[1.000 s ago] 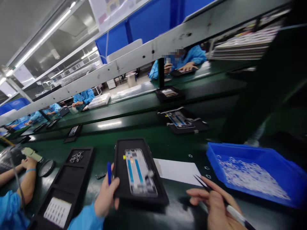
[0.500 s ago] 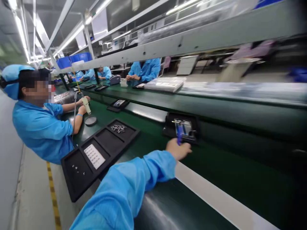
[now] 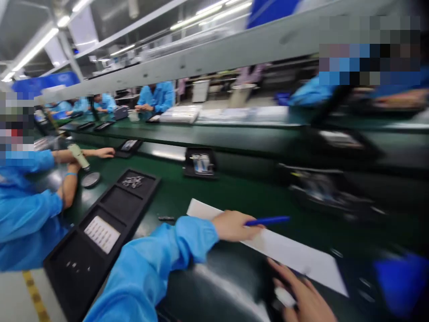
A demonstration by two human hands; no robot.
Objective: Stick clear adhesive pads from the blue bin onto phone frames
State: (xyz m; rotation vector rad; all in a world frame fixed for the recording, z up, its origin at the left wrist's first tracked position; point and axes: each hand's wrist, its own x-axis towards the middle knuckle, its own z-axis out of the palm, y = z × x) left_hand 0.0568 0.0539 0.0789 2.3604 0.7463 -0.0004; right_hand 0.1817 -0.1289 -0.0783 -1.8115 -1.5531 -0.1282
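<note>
My left hand is closed around a slim blue pen-like stick that points to the right. It is over a long white strip on the green bench. At the lower right, my right hand curls round a dark object with a whitish rounded part; blur hides its kind. Beyond the strip, a black tray with a small electronic assembly lies farther up the bench. Another black tray with a similar assembly is smeared by motion at the right.
A long black compartment tray with small metal parts and a white card lies to the left. Beside it a co-worker's arm reaches in. A metal rail crosses above the bench. Something blue sits at the right.
My view has swung to the right. The left hand has drawn back from the tray with the blue stick, which now lies flatter. My right hand has come into view.
</note>
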